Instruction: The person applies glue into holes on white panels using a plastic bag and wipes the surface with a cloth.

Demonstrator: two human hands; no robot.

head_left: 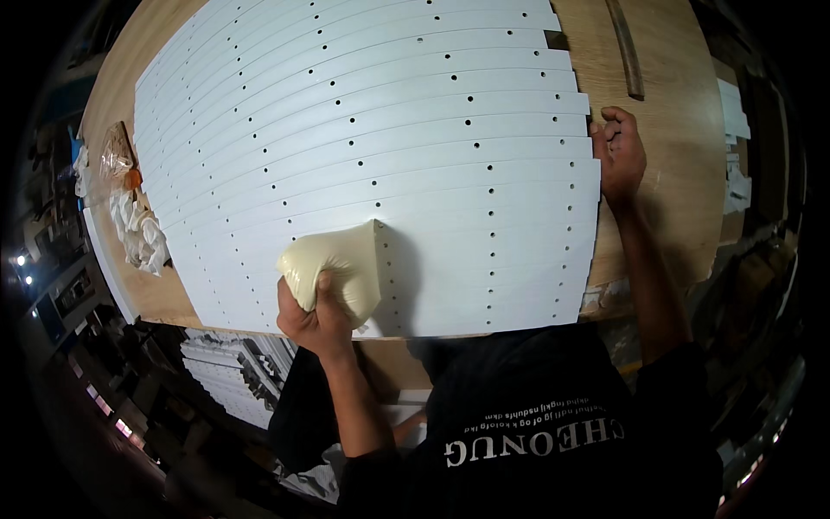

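Note:
My left hand (316, 316) is closed around a full, pale yellow plastic bag (341, 259) at the near edge of the table. The bag bulges above my fist, its upper right corner close to a row of holes; whether it touches the surface I cannot tell. Beneath it lie white strips (424, 190), set edge to edge across the table and dotted with rows of small dark holes. At their right ends rests my right hand (621, 156), fingers loosely curled and thumb apart beside the strip ends. Nothing shows in it.
A wooden table (670, 173) carries the strips. A thin dark bar (627, 52) lies at the far right. Crumpled white material (138, 233) and a clear plastic bag (117, 160) sit at the left edge. Below the table on the left are stacked white strips (225, 376).

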